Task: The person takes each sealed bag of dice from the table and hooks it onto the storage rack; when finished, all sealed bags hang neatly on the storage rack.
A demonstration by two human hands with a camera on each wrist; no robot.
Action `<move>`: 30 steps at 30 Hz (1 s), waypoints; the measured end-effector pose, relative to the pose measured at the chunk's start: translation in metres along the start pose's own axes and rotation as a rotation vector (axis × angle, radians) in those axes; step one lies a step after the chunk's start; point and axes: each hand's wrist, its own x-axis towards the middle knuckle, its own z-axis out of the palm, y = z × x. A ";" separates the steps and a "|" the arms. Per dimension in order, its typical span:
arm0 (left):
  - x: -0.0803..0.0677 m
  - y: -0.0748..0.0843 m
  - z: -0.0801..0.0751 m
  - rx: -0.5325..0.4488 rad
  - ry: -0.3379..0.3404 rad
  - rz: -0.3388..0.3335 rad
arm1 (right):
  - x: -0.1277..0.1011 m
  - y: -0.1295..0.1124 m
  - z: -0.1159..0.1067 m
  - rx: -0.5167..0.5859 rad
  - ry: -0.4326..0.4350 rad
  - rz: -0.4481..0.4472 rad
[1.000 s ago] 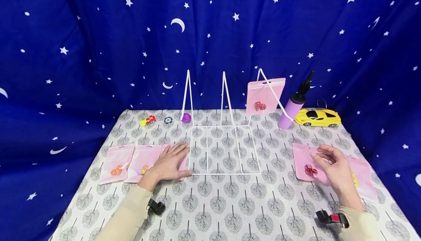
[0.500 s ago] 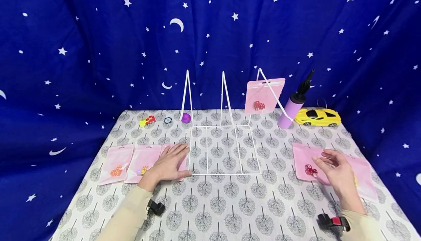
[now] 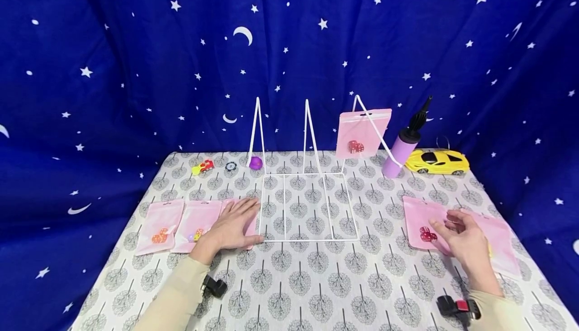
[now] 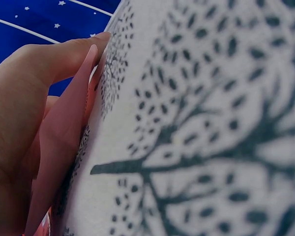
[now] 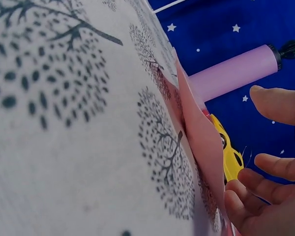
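Head view: right hand (image 3: 466, 243), fingers loosely curled and grasping nothing, hovers over a pink plastic pouch of red dice (image 3: 422, 222) at lower right. Left hand (image 3: 232, 225) lies flat, fingers straight, on another pink pouch (image 3: 250, 226) left of centre.

I see the wire rack (image 3: 309, 205) mid-bench (image 3: 316, 281), one pouch (image 3: 363, 133) hanging on its right prong, three pouches (image 3: 159, 225) lying left, two pouches (image 3: 418, 220) right, pump (image 3: 400, 155) and toy car (image 3: 436, 161) behind.

Glossy pink plastic pouch (image 3: 422, 223), thin white-coated wire rack (image 3: 309, 205), matt printed cloth table cover (image 3: 316, 281)
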 end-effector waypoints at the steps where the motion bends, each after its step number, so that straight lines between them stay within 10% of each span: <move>1: 0.000 0.000 0.000 -0.002 0.001 0.001 | 0.000 0.001 0.000 -0.011 -0.001 0.003; 30: 0.000 -0.001 0.001 0.005 0.003 -0.002 | 0.017 0.006 -0.004 -0.322 -0.141 0.115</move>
